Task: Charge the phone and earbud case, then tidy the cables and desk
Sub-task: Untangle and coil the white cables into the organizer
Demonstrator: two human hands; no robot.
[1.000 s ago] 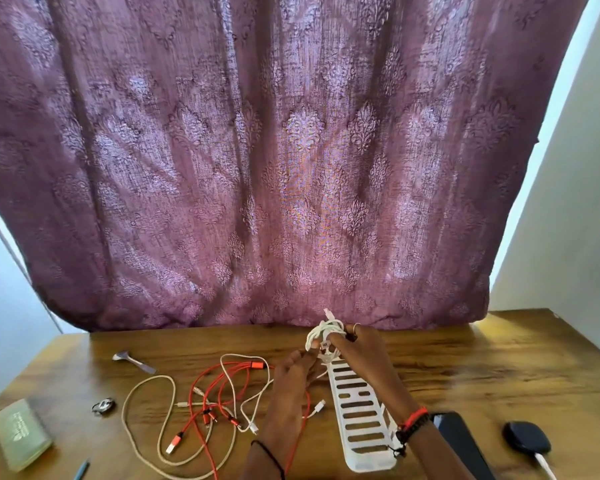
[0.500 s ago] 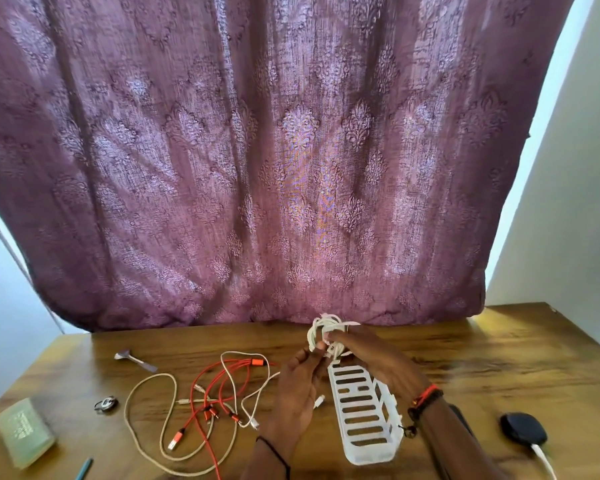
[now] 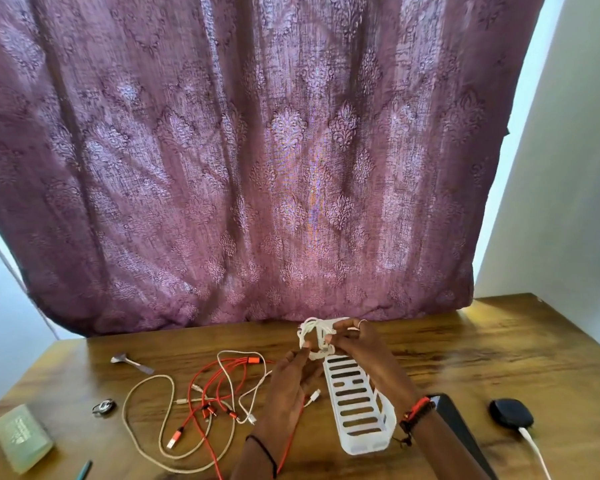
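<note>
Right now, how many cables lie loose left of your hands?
3, tangled: beige cable leftmost, red cable in the middle, white cable looping over it; more may be hidden.

Up top, a mauve curtain (image 3: 257,168) woven with pale damask sprigs, and under it a golden-brown desk (image 3: 482,358) streaked with dark grain. Centre stage it's all white: the coiled cable (image 3: 312,332) and the slotted tray (image 3: 357,403), with a bright red cable (image 3: 219,372) and a beige cable (image 3: 146,382) tangled at their left. Out right, a black phone (image 3: 454,424), a black earbud case (image 3: 510,412) on a white lead (image 3: 534,448) and a red-and-black wristband (image 3: 417,408); far left, a pale green box (image 3: 21,436).
</note>
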